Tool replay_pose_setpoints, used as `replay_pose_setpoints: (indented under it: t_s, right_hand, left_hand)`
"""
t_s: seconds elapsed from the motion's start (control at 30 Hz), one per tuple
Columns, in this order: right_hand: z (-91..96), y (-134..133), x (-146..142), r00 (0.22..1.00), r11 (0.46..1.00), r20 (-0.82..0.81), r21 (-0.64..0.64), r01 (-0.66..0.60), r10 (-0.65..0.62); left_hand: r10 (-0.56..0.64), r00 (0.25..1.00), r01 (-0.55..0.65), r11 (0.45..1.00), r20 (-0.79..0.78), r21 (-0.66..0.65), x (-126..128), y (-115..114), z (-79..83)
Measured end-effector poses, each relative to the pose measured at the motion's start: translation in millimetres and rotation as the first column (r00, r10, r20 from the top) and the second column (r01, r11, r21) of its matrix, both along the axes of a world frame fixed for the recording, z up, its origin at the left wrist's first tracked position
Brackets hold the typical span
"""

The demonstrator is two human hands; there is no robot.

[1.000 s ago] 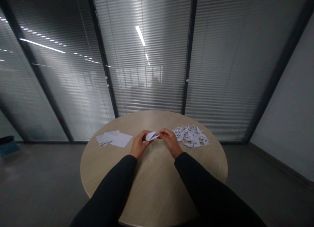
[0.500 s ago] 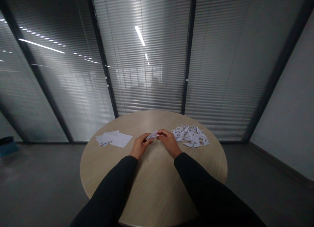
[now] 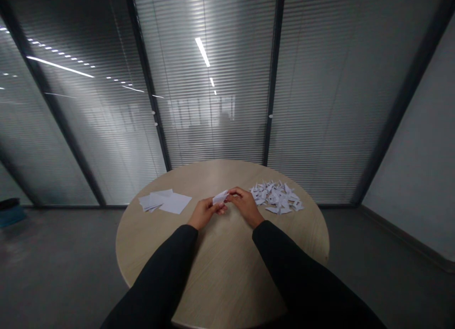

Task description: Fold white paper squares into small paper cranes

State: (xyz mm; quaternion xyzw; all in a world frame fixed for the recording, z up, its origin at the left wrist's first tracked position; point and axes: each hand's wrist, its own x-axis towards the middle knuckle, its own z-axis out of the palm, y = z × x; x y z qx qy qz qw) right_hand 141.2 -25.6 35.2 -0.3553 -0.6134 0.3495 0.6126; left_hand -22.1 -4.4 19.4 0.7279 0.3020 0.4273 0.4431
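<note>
Between my two hands, over the middle of the table, is a small folded piece of white paper (image 3: 219,197). My left hand (image 3: 204,212) is closed on its left and lower side, thumb toward me. The fingertips of my right hand (image 3: 245,205) pinch its right end. To the left lie flat white paper sheets (image 3: 176,203), overlapping loosely. Just right of my right hand is a heap of small pointed folded paper pieces (image 3: 279,196). Exact folds in the held paper are too small to make out.
Everything rests on a round light-wood table (image 3: 220,281). Behind it stands a glass partition with blinds (image 3: 216,139) and dark frames. A white wall (image 3: 419,177) rises at the right. A blue bin (image 3: 11,213) is on the floor at far left.
The folded paper has tilted up and shows a broader face. My left fingers have shifted beneath it, while my right hand has barely moved.
</note>
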Motion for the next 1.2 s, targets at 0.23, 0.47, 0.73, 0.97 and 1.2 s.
replay_pose_setpoints:
  t_s: [0.23,0.47,0.73,0.97,1.2]
  right_hand:
    - [2.3,-2.7,0.9,0.999,1.000,-0.031,0.005,0.031,-0.031]
    - [1.6,-1.9,1.6,0.998,0.999,-0.057,-0.018,-0.043,0.042]
    - [-1.7,2.7,3.0,1.000,1.000,0.011,0.003,0.001,-0.001]
    - [1.6,-2.7,-1.8,0.995,0.996,0.057,-0.026,-0.083,0.084]
    - [-3.1,1.6,-1.9,0.999,0.997,0.019,-0.069,-0.043,0.044]
  left_hand:
    - [-0.070,0.997,0.071,0.994,0.013,-0.089,1.6,-4.8,6.1]
    - [-0.102,0.995,0.103,0.980,0.019,-0.172,1.3,-4.2,5.6]
    - [-0.106,0.994,0.109,0.981,0.028,-0.161,2.6,-6.4,6.9]
    - [-0.014,0.996,0.031,0.981,0.088,-0.191,1.4,-4.7,8.7]
    - [-0.101,0.994,0.109,0.970,0.048,-0.215,2.9,-5.9,7.0]
